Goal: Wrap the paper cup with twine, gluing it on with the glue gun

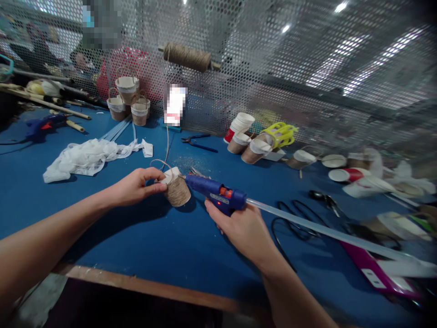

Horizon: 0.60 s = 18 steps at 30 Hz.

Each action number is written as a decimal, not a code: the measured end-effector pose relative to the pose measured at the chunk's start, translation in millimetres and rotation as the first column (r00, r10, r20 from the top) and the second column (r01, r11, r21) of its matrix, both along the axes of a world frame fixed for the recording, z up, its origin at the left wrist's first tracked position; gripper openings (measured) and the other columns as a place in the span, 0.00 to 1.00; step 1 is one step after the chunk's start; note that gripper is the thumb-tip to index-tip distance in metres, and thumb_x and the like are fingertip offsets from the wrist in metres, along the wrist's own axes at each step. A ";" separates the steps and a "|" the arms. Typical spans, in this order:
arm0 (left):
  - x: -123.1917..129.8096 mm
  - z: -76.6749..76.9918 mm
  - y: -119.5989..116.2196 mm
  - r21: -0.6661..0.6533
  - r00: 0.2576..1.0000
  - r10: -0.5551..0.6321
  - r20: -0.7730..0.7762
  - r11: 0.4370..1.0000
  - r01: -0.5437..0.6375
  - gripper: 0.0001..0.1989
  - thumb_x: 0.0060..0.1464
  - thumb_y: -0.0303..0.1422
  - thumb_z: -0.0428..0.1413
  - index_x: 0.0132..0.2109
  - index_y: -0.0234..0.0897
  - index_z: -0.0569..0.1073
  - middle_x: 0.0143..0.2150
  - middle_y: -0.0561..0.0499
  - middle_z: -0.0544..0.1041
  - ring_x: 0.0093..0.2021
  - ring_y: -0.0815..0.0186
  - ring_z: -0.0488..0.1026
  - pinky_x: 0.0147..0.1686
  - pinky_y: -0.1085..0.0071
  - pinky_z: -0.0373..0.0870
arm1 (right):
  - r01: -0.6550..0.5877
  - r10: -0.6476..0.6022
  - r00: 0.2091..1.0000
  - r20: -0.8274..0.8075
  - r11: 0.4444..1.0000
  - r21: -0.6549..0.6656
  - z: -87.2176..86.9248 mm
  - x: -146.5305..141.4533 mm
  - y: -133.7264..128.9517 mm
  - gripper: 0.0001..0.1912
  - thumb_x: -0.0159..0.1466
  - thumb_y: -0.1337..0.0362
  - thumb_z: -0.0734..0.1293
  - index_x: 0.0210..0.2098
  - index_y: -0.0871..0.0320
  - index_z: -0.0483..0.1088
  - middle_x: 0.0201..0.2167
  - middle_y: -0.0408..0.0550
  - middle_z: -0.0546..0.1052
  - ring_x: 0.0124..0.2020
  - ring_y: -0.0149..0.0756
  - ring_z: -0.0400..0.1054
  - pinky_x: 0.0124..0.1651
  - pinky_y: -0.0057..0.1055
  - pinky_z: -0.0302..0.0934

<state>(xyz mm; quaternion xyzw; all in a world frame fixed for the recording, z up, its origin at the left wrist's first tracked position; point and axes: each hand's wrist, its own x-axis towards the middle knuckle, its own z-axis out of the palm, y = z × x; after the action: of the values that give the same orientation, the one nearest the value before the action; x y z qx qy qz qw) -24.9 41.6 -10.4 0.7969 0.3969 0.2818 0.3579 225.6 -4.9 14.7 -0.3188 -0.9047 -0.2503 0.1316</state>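
Observation:
My left hand [145, 184] pinches the upper left side of a small cup [177, 191] wrapped in brown twine, which is tilted over the blue table. A strand of twine [167, 148] runs from the cup up toward a spool [187, 57] at the mesh panel. My right hand [241, 223] is closed round the handle of a blue glue gun [216, 191]. The gun's nozzle points left and is at the cup's upper right edge. A long clear glue stick [307, 225] sticks out of the gun's back.
White lace [88, 157] lies at the left, with another glue gun [46, 126] beyond. Finished twine cups [128, 91] stand at the back left. Blue-handled pliers [200, 143], paper cups [244, 122], a black cable [293, 223] and a magenta tool [372, 269] occupy the middle and right.

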 end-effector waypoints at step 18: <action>2.7 1.8 -2.1 -0.009 1.000 0.026 -0.011 1.000 -0.026 0.10 0.54 0.35 0.48 0.35 0.32 0.70 0.37 0.47 0.74 0.40 0.63 0.68 0.43 0.66 0.63 | 0.021 -0.023 0.999 0.035 0.998 0.058 -0.5 -7.6 -5.9 0.21 0.57 0.76 0.53 0.36 0.57 0.76 0.21 0.51 0.75 0.25 0.38 0.68 0.29 0.33 0.59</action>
<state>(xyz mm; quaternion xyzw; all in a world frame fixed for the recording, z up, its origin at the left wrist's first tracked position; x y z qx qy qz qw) -22.1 39.5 -8.6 0.7915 0.4105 0.2803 0.3555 218.0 -10.8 14.2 -0.3200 -0.8958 -0.2833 0.1216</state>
